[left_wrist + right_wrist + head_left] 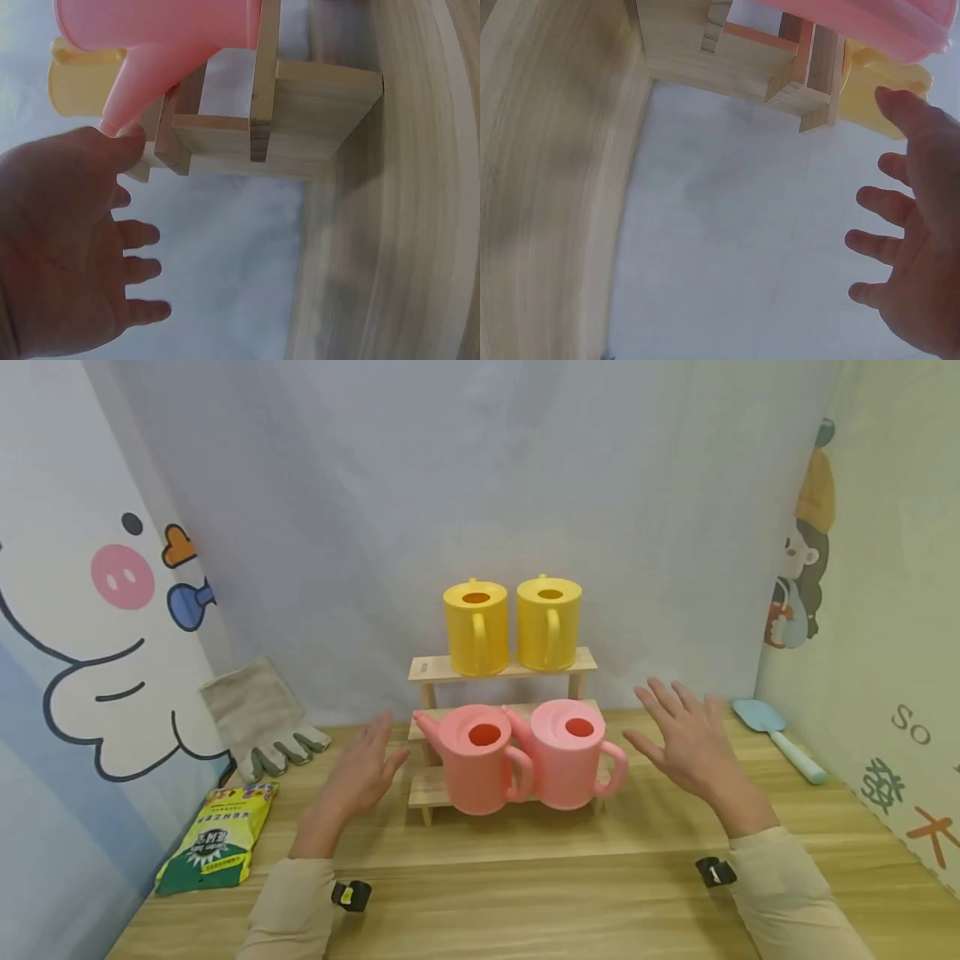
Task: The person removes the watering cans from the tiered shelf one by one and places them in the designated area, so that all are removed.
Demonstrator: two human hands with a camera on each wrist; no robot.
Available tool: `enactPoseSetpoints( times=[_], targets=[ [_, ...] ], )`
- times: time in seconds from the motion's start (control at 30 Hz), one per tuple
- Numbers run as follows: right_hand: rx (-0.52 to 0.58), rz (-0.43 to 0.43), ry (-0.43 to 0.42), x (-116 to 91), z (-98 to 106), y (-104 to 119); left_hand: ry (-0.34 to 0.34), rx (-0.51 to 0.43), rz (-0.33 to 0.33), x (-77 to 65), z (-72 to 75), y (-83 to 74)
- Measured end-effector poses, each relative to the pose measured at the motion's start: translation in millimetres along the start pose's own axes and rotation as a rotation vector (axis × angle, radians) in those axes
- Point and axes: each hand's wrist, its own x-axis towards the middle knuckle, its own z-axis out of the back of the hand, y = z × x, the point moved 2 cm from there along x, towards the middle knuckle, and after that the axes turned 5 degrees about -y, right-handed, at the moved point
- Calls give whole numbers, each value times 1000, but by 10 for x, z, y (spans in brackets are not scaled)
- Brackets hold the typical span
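Note:
Two pink watering cans stand side by side at the front of a stepped wooden rack, the left one (476,777) and the right one (566,768). On the rack's top shelf (431,667) are a left yellow watering can (465,635) and a right yellow watering can (532,631). My left hand (362,774) hovers left of the rack, fingers extended and holding nothing; its thumb is near a pink spout in the left wrist view. To the right of the rack, my right hand (686,745) is raised with spread fingers, apart from the cans and holding nothing.
Grey work gloves (255,714) lean at the back left. In front of them lies a green and yellow packet (217,839). A light blue trowel (783,739) lies at the right by the printed side curtain. A curtain backs the wooden table (525,902).

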Motion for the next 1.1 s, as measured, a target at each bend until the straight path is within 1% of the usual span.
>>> enactPoseSetpoints(
  times=[0.1,0.27,0.33,0.4,0.47,0.57,0.63,0.67,0.73,0.8,0.9,1.0,1.03,1.1],
  targets=[
    [80,52,-93,6,-3,8,-6,-73,-52,25,-34,-11],
    [215,112,-275,2,-44,18,2,-121,-73,44,-93,-16],
    [283,108,-341,5,-69,30,3,-162,-83,47,-111,-19],
    [372,60,-378,7,-100,44,7,-218,-92,47,-124,-23],
    [491,-12,-378,7,-130,59,20,-282,-92,50,-139,-23],
    [686,-129,-315,-9,-170,75,40,-357,-78,56,-164,-19],
    [804,-176,-268,-20,-186,88,51,-404,-53,57,-180,-13],
    [842,-188,-251,-26,-189,95,52,-429,-41,56,-182,-16],
    [873,-203,-226,-38,-190,112,48,-481,-14,53,-193,-21],
    [863,-201,-207,-52,-129,183,34,-546,11,52,-208,-30],
    [842,-163,-218,-65,-149,208,1,-642,46,59,-246,-33],
    [866,-135,-249,-75,-208,201,-42,-754,85,74,-285,-35],
    [871,-133,-257,-75,-246,183,-54,-789,98,79,-299,-42],
    [882,-138,-254,-82,-219,231,-88,-859,125,88,-328,-61]
  ],
)
